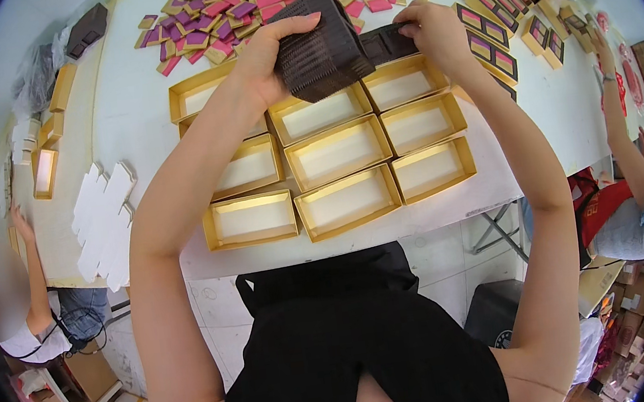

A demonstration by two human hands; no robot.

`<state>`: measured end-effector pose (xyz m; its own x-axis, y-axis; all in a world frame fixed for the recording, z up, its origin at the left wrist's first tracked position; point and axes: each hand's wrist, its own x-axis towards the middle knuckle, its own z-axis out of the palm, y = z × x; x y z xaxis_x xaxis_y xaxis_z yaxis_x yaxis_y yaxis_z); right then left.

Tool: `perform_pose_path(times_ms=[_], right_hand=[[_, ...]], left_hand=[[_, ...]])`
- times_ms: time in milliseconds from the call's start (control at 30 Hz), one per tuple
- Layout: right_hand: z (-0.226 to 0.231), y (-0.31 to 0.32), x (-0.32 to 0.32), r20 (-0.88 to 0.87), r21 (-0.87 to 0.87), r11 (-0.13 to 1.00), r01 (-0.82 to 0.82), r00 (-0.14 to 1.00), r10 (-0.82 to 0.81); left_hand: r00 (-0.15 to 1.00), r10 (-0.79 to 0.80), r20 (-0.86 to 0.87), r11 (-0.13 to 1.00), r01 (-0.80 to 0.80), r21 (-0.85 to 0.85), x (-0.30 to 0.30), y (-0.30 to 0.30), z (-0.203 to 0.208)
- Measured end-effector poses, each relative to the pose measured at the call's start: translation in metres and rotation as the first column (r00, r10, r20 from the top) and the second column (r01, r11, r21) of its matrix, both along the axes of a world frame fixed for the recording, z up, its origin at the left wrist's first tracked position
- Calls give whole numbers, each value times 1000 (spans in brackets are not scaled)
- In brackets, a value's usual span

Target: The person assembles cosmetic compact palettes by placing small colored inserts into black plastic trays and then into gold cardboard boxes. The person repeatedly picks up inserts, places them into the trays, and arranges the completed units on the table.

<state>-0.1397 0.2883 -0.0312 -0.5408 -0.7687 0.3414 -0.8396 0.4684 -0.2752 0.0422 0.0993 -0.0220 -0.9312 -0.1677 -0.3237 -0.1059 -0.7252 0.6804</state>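
A thick stack of dark brown plastic trays (pixel 320 52) is gripped in my left hand (pixel 264 59), its thumb lying across the top. My right hand (pixel 434 34) pinches the far right end of a single dark tray (pixel 387 45) with two small compartments. That tray's left end touches or overlaps the stack; I cannot tell which. Both are held above several open gold boxes (pixel 389 143) with white bottoms, laid out in rows on the white table (pixel 145 134). The stack and my left arm hide parts of the far and left boxes.
Small pink, purple and gold packets (pixel 234 7) lie heaped at the back. Filled boxes with windowed trays (pixel 490 28) stand at the right. White folded cards (pixel 103 220) and gold boxes (pixel 45 172) lie at the left. One person (pixel 33 268) works at the left, another (pixel 631 195) at the right.
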Motion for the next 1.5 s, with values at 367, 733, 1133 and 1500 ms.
perform_pose_path(times_ms=[367,733,1133,1500], right_hand=[[-16,5,11,-379,238,960,-146,896,231],[48,-24,53,868,-186,982,-15,466,172],[61,63,27,226,74,937,-340,921,317],[28,55,61,-132,118,968,-223,962,238]], left_hand=[[999,33,-4,999,-33,3,2,12,7],[998,19,-63,997,-23,-69,-1,8,-1],[995,-95,43,991,99,-92,-7,-8,11],[988,-60,-142,998,63,17,6,-11,36]])
